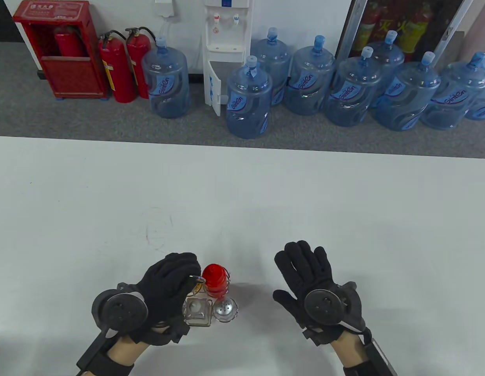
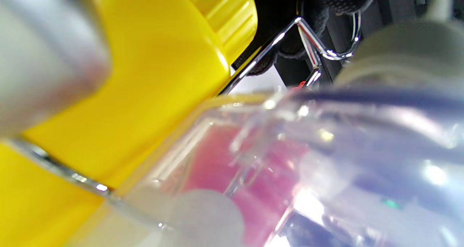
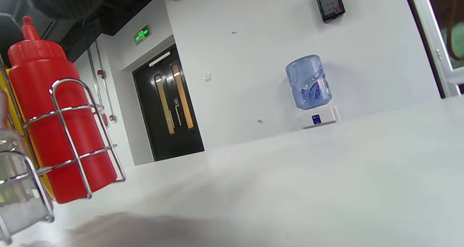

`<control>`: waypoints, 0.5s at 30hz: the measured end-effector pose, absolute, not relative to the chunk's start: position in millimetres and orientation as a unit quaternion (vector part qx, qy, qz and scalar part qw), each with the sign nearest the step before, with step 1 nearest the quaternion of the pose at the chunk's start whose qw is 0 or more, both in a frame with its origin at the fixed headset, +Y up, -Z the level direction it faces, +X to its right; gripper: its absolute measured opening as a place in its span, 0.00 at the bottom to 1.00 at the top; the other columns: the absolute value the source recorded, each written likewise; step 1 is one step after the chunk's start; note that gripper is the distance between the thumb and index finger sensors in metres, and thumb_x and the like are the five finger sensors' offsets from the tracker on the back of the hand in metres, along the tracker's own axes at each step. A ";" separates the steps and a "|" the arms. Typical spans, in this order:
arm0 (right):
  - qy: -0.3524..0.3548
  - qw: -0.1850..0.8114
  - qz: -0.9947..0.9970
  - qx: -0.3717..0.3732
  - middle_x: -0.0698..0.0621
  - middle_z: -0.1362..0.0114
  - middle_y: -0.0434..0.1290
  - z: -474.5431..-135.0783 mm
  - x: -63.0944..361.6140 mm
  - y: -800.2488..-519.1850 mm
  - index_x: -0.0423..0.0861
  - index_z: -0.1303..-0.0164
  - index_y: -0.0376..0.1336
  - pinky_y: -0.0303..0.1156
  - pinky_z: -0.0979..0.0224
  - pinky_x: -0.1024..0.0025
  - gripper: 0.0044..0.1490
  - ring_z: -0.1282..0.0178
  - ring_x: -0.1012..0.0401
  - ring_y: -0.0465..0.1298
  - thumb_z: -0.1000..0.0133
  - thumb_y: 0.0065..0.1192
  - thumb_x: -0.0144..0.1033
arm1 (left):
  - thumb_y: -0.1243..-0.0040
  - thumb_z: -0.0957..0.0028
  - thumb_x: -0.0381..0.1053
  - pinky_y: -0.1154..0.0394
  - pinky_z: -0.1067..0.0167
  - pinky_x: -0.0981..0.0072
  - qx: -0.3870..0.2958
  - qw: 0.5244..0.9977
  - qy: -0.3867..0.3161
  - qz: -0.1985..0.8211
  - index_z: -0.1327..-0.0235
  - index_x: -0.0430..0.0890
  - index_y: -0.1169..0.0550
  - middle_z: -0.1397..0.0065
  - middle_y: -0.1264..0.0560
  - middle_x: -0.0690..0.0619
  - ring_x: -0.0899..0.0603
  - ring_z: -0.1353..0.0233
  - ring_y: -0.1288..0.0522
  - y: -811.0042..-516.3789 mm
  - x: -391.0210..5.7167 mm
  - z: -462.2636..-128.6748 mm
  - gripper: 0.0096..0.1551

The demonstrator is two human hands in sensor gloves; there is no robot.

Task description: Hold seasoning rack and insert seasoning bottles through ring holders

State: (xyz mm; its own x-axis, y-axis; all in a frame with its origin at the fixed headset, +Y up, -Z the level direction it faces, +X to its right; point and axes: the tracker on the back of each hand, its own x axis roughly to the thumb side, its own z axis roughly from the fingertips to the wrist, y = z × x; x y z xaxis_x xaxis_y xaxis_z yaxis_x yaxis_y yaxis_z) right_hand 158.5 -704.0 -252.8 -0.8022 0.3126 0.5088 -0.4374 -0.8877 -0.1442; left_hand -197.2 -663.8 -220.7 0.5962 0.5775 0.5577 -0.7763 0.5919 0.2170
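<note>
Rack (image 1: 208, 299) handle pinched by left hand (image 1: 168, 290) fingers; red bottle (image 1: 215, 280) sits inside; right hand (image 1: 309, 280) hovers, fingers spread.

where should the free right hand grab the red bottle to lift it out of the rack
Grip the ribbed red cap and shoulder of the red bottle, coming from above. The chrome wire ring holder of the rack wraps its body on the sides, so only the top stands clear. The left hand holds the rack's top handle beside it, so the right hand should approach from its own side.
</note>
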 end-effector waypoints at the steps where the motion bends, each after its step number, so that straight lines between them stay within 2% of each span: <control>1: -0.127 0.198 0.941 0.242 0.56 0.15 0.33 -252.6 158.5 -706.4 0.61 0.20 0.39 0.31 0.16 0.42 0.54 0.12 0.49 0.40 0.55 0.50 0.65 | 0.47 0.52 0.63 0.30 0.29 0.46 0.225 0.865 -0.220 0.392 0.49 0.60 0.24 0.40 0.23 0.62 0.48 0.30 0.20 -664.0 -197.5 -221.0 0.20; 15: -0.110 0.215 0.937 0.251 0.56 0.14 0.36 -248.8 156.5 -711.6 0.61 0.20 0.41 0.34 0.16 0.41 0.55 0.12 0.49 0.43 0.56 0.51 0.67 | 0.48 0.51 0.63 0.31 0.28 0.46 0.218 0.873 -0.221 0.376 0.48 0.60 0.24 0.40 0.24 0.62 0.48 0.29 0.21 -659.2 -192.3 -221.6 0.20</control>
